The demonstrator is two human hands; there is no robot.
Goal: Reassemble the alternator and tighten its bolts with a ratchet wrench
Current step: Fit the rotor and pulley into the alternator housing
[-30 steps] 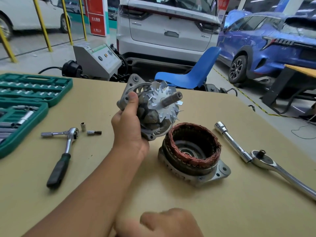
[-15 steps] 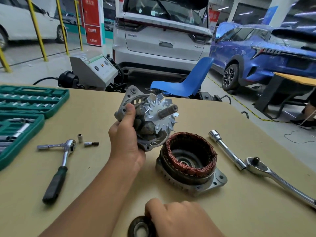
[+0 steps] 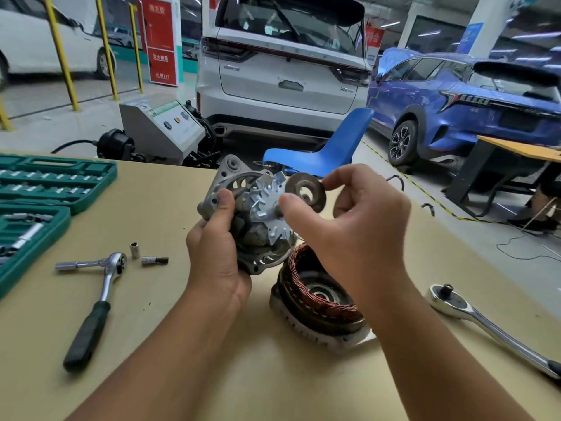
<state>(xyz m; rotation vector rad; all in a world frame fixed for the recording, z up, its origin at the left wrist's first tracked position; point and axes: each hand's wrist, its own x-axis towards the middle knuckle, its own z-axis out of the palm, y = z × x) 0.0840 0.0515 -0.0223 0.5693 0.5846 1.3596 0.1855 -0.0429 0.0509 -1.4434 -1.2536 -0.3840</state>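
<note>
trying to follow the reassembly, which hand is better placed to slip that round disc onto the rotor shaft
The right hand. It already pinches the disc just beside the shaft end, while the left hand is fully occupied gripping the rotor and front housing, so it probably serves best as the steady support.

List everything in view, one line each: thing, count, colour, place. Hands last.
rotor half of alternator: 1, silver-grey, held above the table centre
ring-shaped disc: 1, dark grey, held at the rotor's shaft end
stator half with copper windings: 1, copper and silver, on the table under the right forearm
small ratchet wrench: 1, chrome with black handle, table left
large ratchet wrench: 1, chrome, table right
loose sockets: 2, silver, beside the small ratchet head
socket set case: 1, green, table far left
table: 1, tan
chair: 1, blue, behind the table
cars: 3, two white, one blue, background
left hand: grips the rotor half
right hand: pinches the disc
</note>
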